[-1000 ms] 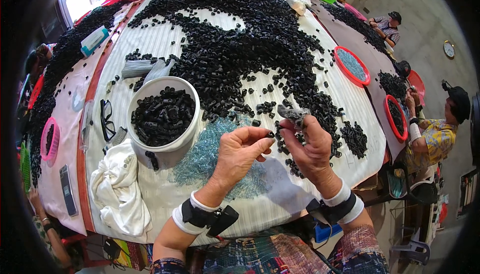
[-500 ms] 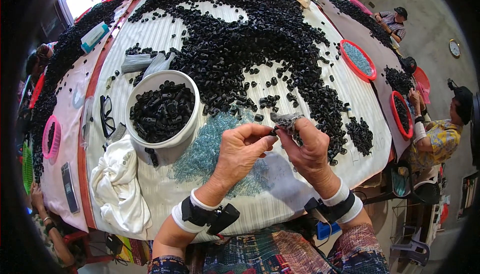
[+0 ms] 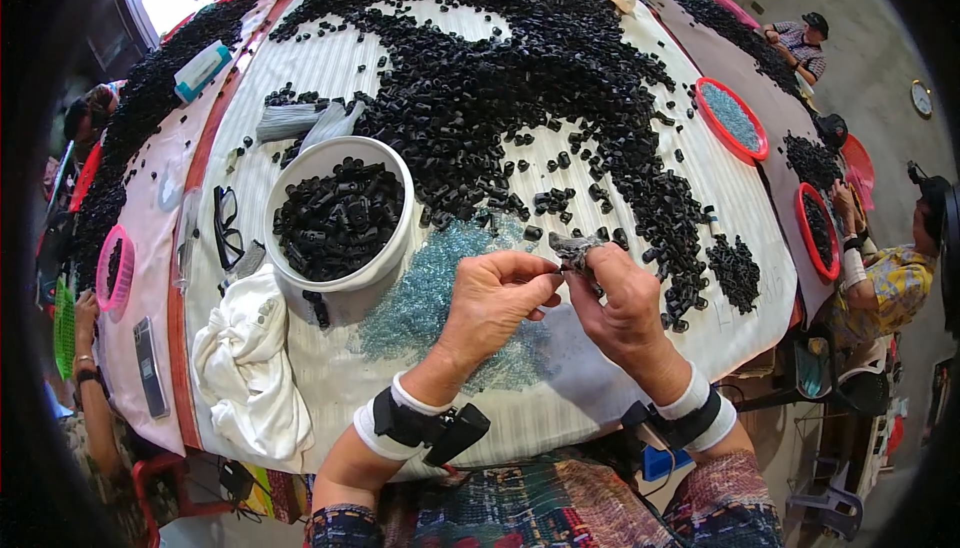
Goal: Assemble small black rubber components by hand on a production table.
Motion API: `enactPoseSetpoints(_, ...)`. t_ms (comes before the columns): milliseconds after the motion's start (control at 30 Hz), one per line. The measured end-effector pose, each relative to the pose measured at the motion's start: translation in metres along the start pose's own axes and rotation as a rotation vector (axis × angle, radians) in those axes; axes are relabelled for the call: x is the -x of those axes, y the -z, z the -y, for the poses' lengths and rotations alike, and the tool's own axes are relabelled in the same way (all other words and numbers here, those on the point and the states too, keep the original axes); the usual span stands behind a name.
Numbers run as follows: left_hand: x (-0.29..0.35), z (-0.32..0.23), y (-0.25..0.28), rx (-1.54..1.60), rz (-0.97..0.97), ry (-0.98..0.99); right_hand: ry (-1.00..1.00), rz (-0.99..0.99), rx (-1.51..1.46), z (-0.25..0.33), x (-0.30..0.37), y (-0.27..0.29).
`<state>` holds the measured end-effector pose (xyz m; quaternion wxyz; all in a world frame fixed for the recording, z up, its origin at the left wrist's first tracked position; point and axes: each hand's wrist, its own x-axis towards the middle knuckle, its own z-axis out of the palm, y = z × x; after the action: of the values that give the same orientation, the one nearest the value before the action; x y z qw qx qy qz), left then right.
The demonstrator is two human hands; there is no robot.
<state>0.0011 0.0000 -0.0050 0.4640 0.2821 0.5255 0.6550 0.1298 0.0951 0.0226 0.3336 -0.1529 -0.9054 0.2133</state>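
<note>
Thousands of small black plastic parts (image 3: 520, 78) spread across a striped table (image 3: 330, 388), filling the cloth from nine o'clock round to three o'clock of the hands. Next in size, at ten o'clock of the left hand, a white bucket (image 3: 345, 283) heaped with the same black parts; below it at eight o'clock, a crumpled white cloth (image 3: 245, 368). Under and just left of the hands, a thin scatter of pale blue beads (image 3: 430, 298). At two o'clock, well apart, a red tray (image 3: 732, 120) of more blue beads. Smallest of all, one black piece (image 3: 578, 248), lifted just above the table and pinched between both hands at twelve o'clock of the wrists. Best done, by the look of it, with the piece braced firmly while the fitting is pressed straight, not twisted, and kept low over the cloth so a dropped bit lands among the beads rather than the floor. Left hand (image 3: 492, 303) curled nearly closed, thumb and forefinger nipping the near end of the piece. Right hand (image 3: 628, 303) likewise closed, fingertips clamped on the far end.
</note>
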Motion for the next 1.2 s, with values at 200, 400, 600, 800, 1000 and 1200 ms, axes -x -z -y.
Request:
enactPoseSetpoints(200, -0.001, 0.002, 0.002, 0.044, 0.004, 0.094, -0.076, 0.071, -0.115, 0.002, 0.003, -0.001)
enactPoseSetpoints(400, -0.003, 0.002, 0.005, 0.280, 0.016, 0.183, 0.025, 0.102, -0.065, 0.007, -0.008, 0.004)
enactPoseSetpoints(600, -0.003, 0.001, 0.005, 0.313, 0.036, 0.151, 0.100, 0.093, 0.080, 0.001, -0.005, -0.006)
enactPoseSetpoints(800, 0.000, 0.000, 0.002, 0.167, 0.027, 0.116, 0.149, 0.075, 0.140, 0.000, -0.007, -0.001)
enactPoseSetpoints(1000, 0.000, -0.006, 0.001, 0.161, 0.111, 0.203, 0.152, 0.013, 0.096, -0.007, -0.008, 0.004)
enactPoseSetpoints(1200, 0.000, -0.003, 0.005, 0.171, 0.129, 0.151, 0.158, 0.069, 0.082, -0.004, -0.006, 0.003)
